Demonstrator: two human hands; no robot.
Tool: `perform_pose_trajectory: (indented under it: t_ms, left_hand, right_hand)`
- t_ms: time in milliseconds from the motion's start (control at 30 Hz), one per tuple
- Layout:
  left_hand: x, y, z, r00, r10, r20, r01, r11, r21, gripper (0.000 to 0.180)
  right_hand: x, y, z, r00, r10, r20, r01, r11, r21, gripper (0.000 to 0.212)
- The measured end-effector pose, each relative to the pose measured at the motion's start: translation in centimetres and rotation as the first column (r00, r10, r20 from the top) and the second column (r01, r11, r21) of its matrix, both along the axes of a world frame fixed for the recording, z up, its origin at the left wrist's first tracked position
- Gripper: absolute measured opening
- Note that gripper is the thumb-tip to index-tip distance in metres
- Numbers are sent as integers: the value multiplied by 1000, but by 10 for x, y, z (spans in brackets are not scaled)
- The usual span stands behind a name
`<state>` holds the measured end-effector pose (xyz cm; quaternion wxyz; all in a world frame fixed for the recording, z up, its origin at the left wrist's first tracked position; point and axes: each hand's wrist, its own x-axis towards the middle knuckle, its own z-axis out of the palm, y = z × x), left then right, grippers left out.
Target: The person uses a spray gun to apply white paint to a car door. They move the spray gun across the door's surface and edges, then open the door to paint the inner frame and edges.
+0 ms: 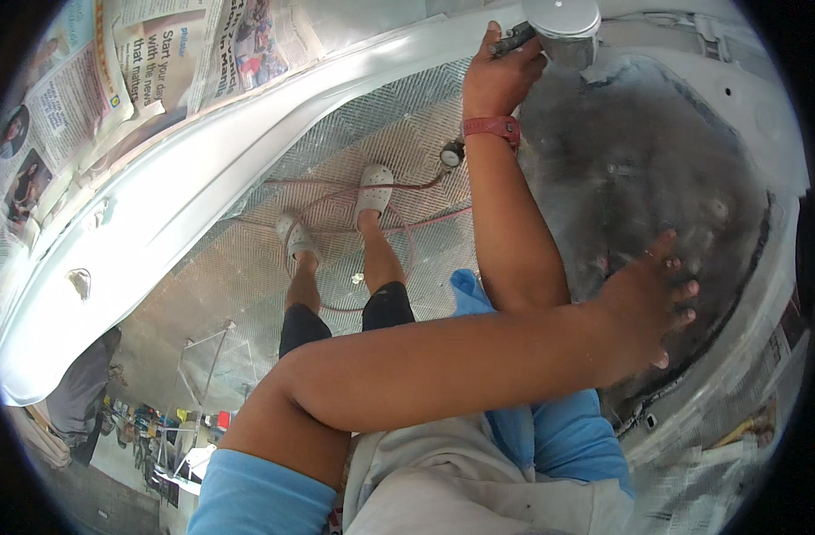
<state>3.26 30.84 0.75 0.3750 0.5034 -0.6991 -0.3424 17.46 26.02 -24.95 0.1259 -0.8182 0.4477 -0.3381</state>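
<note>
My right hand (506,76) is wrapped round a spray gun (517,37) at the top of the view, with a red band on the wrist. A silver-grey cup (563,31) with a pale lid sits on the gun. Below the wrist, a round pressure gauge (451,154) joins a red air hose (416,186). My left arm crosses over my right one. At its end, my left hand (644,299) has its fingers spread over a dark grey, patchy panel (666,169) inside a white vehicle body. Whether the fingertips touch the panel I cannot tell.
A white curved body edge (185,169) runs along the left, with newspaper (171,67) masking beyond it. More newspaper lies at lower right. The hose loops around my feet in pale clogs (376,185) on a textured floor. A metal frame (202,366) and assorted items stand at lower left.
</note>
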Motion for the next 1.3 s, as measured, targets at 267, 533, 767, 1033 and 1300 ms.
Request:
perform_pose_trajectory:
  t_ms: [267,533,767,1033,1300]
  left_hand:
    - [23,11,13,999,-6,39,6,1000,1,67]
    - [110,135,11,493,794,-356,-782,583,218,63]
    - [140,165,-14,526,718,-455,-571,695,437,105]
    - [153,158,-13,399,831,-389,-518,554,652,76]
    - [211,115,-39,341,922,-181,-573,357,738,70]
  right_hand:
    - [-9,18,64,979,202,0,-175,851,495,64]
    - [-86,39,181,617,755,-221,-456,572,682,91]
    - [-78,71,263,771,610,184,-499,398,770,111]
    - [-136,97,402,753,496,-432,-268,831,487,59]
    - [-211,72,405,669,-47,-742,-151,969,-198,67]
